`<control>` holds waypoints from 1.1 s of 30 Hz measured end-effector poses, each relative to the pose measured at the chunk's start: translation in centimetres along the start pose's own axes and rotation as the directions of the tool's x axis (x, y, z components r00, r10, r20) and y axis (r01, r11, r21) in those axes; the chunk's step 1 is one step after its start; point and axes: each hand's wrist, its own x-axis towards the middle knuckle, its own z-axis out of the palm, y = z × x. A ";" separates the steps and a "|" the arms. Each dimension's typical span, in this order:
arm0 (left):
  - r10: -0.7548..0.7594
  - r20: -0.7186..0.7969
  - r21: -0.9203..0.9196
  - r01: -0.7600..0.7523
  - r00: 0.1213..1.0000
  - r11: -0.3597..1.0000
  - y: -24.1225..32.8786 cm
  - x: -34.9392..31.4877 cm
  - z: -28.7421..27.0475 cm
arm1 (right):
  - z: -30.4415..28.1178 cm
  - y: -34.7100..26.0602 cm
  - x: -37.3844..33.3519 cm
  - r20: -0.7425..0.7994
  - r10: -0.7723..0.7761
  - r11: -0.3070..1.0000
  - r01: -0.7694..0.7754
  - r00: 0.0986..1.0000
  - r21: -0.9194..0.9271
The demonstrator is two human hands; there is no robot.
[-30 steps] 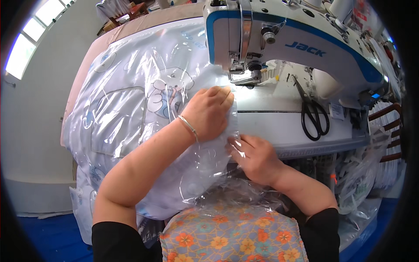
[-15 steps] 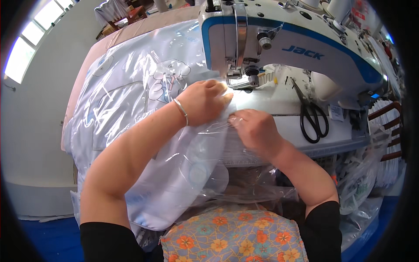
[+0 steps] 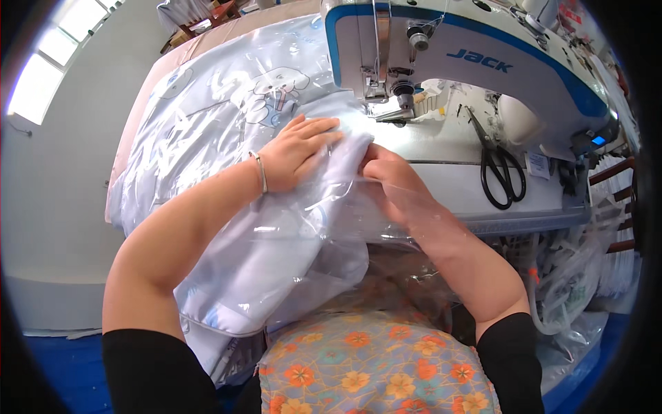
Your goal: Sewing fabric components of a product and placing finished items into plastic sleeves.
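Below the sewing machine [image 3: 448, 62] needle, left hand [image 3: 300, 148] now spread flat on bagged fabric [image 3: 276, 234]; right hand [image 3: 396, 186] pinching its edge, advanced closer since before.

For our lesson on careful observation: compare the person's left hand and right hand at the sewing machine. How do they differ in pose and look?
The left hand lies flat, fingers spread, on top of the pale blue fabric; the right hand is curled, with clear plastic film draped over its wrist. The left wrist wears a thin bracelet; no bracelet shows on the right. Both rest close before the sewing machine's presser foot.
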 end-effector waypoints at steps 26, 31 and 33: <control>0.109 0.133 0.176 -0.132 0.985 0.975 3.6 2.1 -3.3 | 1.9 9.1 -13.3 -0.058 0.345 0.908 -0.349 0.937 -0.232; 0.001 0.387 0.185 -0.079 0.922 0.980 14.0 -2.3 -1.0 | 1.8 9.9 -13.9 -0.044 0.269 0.932 -0.271 0.962 -0.240; -0.056 0.269 0.166 0.011 0.962 0.986 14.2 -3.1 -0.1 | 1.4 10.0 -14.0 -0.078 0.358 0.885 -0.365 0.930 -0.288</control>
